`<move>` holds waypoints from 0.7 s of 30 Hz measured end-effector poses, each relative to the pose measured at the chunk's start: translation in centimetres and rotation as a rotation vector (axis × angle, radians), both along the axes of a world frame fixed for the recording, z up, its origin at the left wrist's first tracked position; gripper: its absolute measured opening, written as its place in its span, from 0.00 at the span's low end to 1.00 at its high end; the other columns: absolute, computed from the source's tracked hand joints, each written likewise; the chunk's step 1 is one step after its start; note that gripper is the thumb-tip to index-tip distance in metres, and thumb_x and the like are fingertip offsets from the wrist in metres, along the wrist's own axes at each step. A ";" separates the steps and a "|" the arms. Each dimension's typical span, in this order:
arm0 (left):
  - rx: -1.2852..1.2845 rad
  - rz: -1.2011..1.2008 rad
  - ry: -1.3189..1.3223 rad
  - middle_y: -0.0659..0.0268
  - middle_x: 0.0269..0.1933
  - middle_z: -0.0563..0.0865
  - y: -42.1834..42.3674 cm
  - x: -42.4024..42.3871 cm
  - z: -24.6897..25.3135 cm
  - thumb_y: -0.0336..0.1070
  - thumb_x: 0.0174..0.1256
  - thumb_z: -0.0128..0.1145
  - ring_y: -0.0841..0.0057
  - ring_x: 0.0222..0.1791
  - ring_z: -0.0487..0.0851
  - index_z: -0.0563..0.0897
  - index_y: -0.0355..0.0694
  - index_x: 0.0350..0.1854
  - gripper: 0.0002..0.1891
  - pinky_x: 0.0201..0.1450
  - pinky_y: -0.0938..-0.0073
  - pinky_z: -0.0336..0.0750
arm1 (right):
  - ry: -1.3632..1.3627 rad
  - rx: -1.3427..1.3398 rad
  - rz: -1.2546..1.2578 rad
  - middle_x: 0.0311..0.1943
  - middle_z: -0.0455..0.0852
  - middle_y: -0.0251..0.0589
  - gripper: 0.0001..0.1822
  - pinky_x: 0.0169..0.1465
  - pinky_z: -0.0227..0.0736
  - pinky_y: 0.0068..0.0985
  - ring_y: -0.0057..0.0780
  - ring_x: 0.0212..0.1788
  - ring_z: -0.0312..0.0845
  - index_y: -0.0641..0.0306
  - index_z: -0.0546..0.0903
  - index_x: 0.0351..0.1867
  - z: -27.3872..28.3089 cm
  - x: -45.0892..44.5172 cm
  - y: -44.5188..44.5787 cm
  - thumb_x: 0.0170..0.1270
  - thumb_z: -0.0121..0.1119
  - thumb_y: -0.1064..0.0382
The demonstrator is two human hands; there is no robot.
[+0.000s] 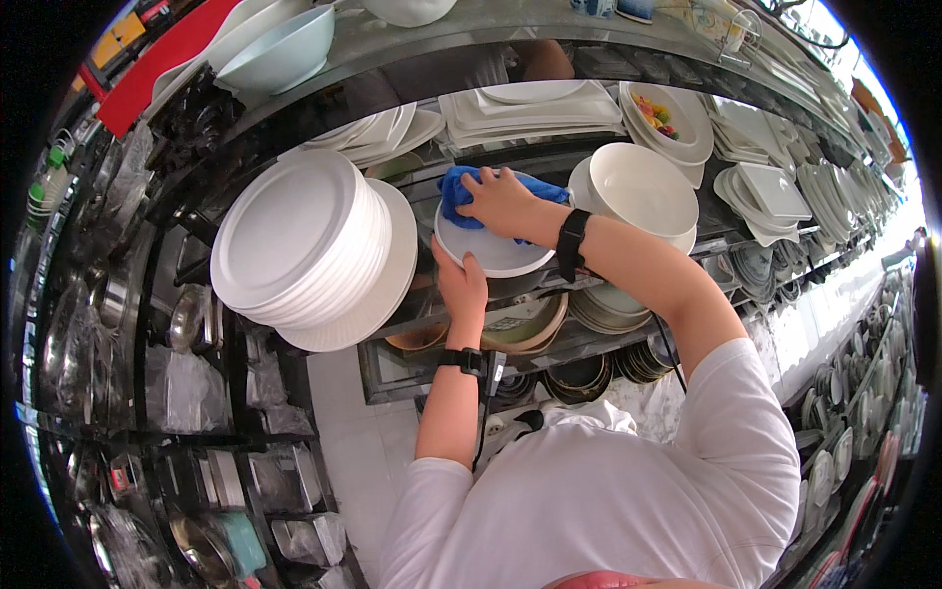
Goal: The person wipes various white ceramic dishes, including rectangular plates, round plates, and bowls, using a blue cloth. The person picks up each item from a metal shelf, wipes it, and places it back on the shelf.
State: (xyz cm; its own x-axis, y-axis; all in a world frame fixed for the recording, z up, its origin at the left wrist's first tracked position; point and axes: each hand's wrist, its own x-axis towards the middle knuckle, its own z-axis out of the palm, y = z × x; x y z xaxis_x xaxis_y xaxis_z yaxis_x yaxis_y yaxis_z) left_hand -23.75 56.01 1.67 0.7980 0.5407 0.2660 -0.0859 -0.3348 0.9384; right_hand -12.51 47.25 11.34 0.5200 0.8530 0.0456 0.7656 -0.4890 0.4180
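Observation:
A round white dish point(491, 250) lies in front of me at the edge of a dark shelf. My left hand point(461, 283) grips its near left rim, thumb and fingers at the edge. My right hand point(500, 202) presses a blue cloth point(460, 193) onto the dish's upper part, with the fingers bent over the fabric. The cloth covers much of the far side of the dish. To the left stands a tall stack of round white plates point(287, 228) on a wider plate. Right of the dish, a deep white bowl point(644, 188) rests on other white dishes, near my right forearm.
Stacked rectangular platters point(530, 121) stand behind the dish. An oval plate with a fruit picture point(681, 121) is at the back right. A pale blue bowl point(283, 55) sits on the upper shelf. Below are dark bowls point(578, 379); wrapped metalware shelves point(184, 390) rise at left.

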 end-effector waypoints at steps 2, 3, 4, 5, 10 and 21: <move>-0.004 -0.006 0.014 0.37 0.51 0.77 -0.1 0.1 0.1 0.34 0.62 0.45 0.42 0.49 0.77 0.53 0.32 0.69 0.32 0.50 0.53 0.71 | -0.107 0.025 0.074 0.54 0.69 0.44 0.21 0.46 0.69 0.45 0.48 0.54 0.67 0.38 0.81 0.52 -0.2 0.0 -0.1 0.54 0.58 0.59; -0.006 -0.007 0.018 0.37 0.51 0.77 0.0 0.2 0.0 0.34 0.62 0.45 0.42 0.49 0.77 0.53 0.32 0.69 0.32 0.50 0.53 0.71 | -0.136 -0.012 0.002 0.55 0.69 0.44 0.20 0.46 0.69 0.46 0.48 0.54 0.67 0.39 0.81 0.51 -0.4 0.1 -0.1 0.55 0.58 0.58; -0.007 -0.010 0.022 0.37 0.51 0.77 -0.1 0.2 0.0 0.34 0.63 0.45 0.42 0.49 0.77 0.52 0.32 0.69 0.32 0.51 0.53 0.71 | -0.165 -0.049 -0.070 0.55 0.69 0.44 0.19 0.46 0.69 0.46 0.49 0.53 0.67 0.40 0.82 0.50 -0.5 0.2 0.1 0.55 0.58 0.57; 0.034 0.015 0.011 0.37 0.52 0.77 -0.2 0.2 -0.1 0.35 0.63 0.44 0.42 0.49 0.77 0.52 0.32 0.69 0.32 0.50 0.53 0.71 | -0.194 -0.086 -0.143 0.55 0.69 0.45 0.18 0.45 0.69 0.47 0.49 0.53 0.67 0.41 0.83 0.49 -0.6 0.3 0.1 0.55 0.57 0.57; 0.060 0.044 0.071 0.38 0.52 0.77 -0.6 -0.1 0.8 0.36 0.63 0.43 0.41 0.48 0.77 0.52 0.32 0.69 0.32 0.50 0.51 0.72 | -0.256 -0.346 -0.259 0.52 0.76 0.47 0.17 0.43 0.69 0.54 0.52 0.51 0.70 0.56 0.84 0.47 1.2 -0.4 -0.8 0.54 0.59 0.60; 0.127 0.089 -0.011 0.38 0.52 0.77 -0.7 0.2 -0.1 0.41 0.67 0.44 0.41 0.48 0.77 0.54 0.31 0.68 0.31 0.49 0.51 0.72 | 0.446 -0.180 0.012 0.56 0.75 0.38 0.20 0.50 0.70 0.49 0.47 0.54 0.70 0.40 0.85 0.47 4.5 -4.4 -3.2 0.50 0.60 0.64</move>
